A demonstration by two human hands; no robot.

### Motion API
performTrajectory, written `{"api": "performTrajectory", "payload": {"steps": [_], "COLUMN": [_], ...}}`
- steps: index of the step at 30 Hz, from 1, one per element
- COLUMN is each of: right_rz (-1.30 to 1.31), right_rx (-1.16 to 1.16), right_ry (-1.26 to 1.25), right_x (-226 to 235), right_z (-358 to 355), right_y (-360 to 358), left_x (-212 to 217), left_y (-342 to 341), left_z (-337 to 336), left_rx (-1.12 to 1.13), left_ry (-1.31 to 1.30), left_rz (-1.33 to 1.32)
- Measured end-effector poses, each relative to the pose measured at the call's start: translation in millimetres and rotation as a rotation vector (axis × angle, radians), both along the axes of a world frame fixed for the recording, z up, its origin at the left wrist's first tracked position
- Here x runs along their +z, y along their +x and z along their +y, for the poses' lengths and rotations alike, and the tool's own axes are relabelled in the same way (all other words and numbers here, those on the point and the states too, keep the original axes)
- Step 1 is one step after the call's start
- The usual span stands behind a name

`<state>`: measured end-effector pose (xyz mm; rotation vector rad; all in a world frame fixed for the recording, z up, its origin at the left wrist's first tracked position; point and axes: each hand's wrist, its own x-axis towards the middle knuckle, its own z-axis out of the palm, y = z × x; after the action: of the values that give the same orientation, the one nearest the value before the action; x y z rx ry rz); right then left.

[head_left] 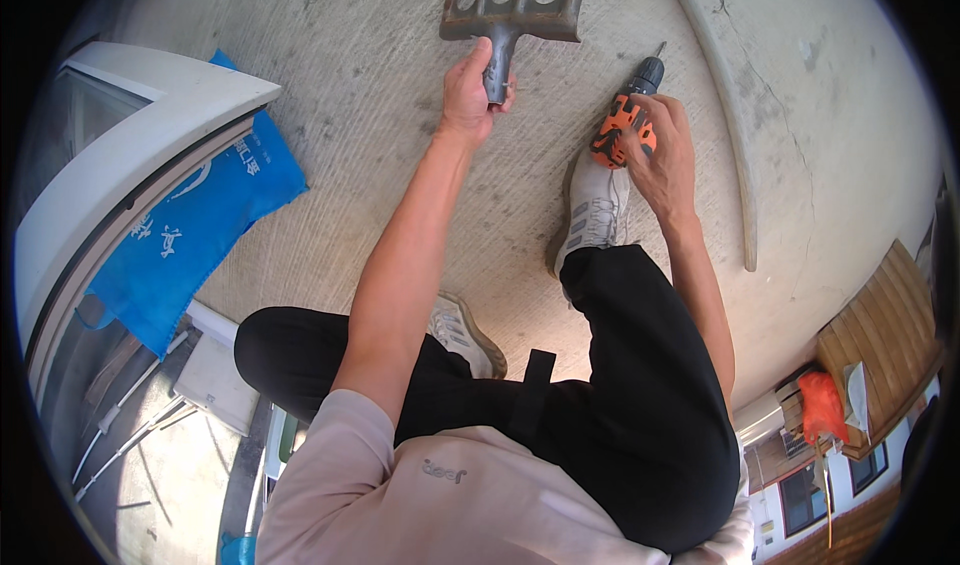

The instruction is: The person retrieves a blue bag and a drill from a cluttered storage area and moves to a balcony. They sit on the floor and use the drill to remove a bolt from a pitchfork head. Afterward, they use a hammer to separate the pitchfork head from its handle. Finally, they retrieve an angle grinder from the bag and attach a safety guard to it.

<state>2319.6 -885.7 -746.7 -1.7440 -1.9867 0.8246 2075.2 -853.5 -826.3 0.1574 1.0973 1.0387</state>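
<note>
Left hand clamped round the fork head's socket, right hand closed on the drill; the two well apart. Most of the drill's handle is hidden by the right hand's fingers.

Largest first: rough concrete ground, broad enough to work on low down. White-framed window at the left, partly over a flat blue bag. Long pale pole lying beyond the right hand, near end pointing back toward the person; set off to the side, it leaves room between the hands, it seems.

Fork head ahead of the person, four tines pointing away, tips cut off by the view's edge. Held at the narrow socket, likely because that is the easiest part to wrap fingers round, and it turns the tines away from the body.

Drill, orange and black, over the toe of the right shoe; contact cannot be told. Thin bit aimed forward, clear of the legs, presumably for safety.
</note>
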Motion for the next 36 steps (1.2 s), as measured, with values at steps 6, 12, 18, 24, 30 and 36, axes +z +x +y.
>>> {"api": "performTrajectory", "payload": {"steps": [6,12,18,24,30,36], "right_rz": [-0.019,-0.057,0.285,0.362,0.46,0.311], "right_rx": [0.138,0.102,0.159,0.312,0.351,0.303], "right_ry": [-0.218,-0.178,-0.242,-0.108,-0.032,0.04], "right_x": [8,-16,-38,-34,-39,-43], "right_z": [42,42,44,47,51,55], "right_y": [-85,-95,-88,-78,-73,-51], "left_x": [10,10,9,11,21,25], "left_y": [31,21,21,16,12,-2], "left_z": [9,6,7,10,13,14], "left_rx": [0.061,-0.002,-0.017,-0.081,-0.121,-0.164], "left_ry": [-0.009,-0.052,-0.045,-0.055,-0.065,-0.107], "left_rz": [0.085,0.115,0.139,0.189,0.239,0.349]}}
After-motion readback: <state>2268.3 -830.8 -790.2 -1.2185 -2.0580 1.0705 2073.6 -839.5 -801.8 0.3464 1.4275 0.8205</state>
